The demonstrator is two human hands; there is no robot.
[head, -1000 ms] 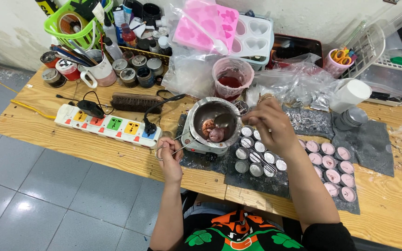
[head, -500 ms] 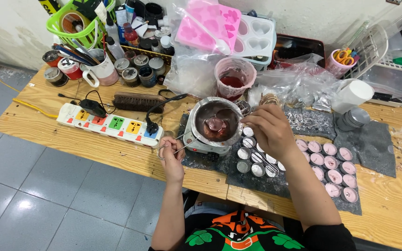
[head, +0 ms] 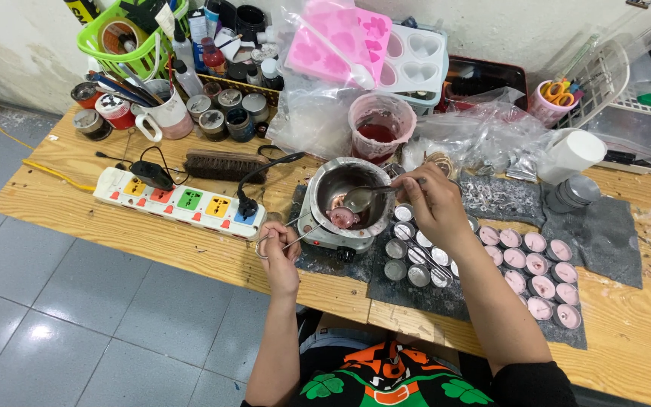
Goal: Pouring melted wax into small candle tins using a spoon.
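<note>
Gripping a metal spoon (head: pixel 362 197) by its handle, the right hand (head: pixel 432 205) holds the bowl of it over the small steel pot (head: pixel 344 197), just above the pink wax lumps (head: pixel 343 218) inside. The left hand (head: pixel 276 245) is clenched on a thin wire handle (head: pixel 295 240) that reaches toward the pot's near side. Rows of small round tins (head: pixel 525 264), some filled pink, lie on the wooden bench (head: pixel 114 234) just right of the pot, and a white power strip (head: pixel 178 201) lies to its left.

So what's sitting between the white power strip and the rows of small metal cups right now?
In the head view, the small electric hotplate carrying the steel melting pot stands between the power strip and the metal cups. The left hand and its wire tool also lie there.
</note>
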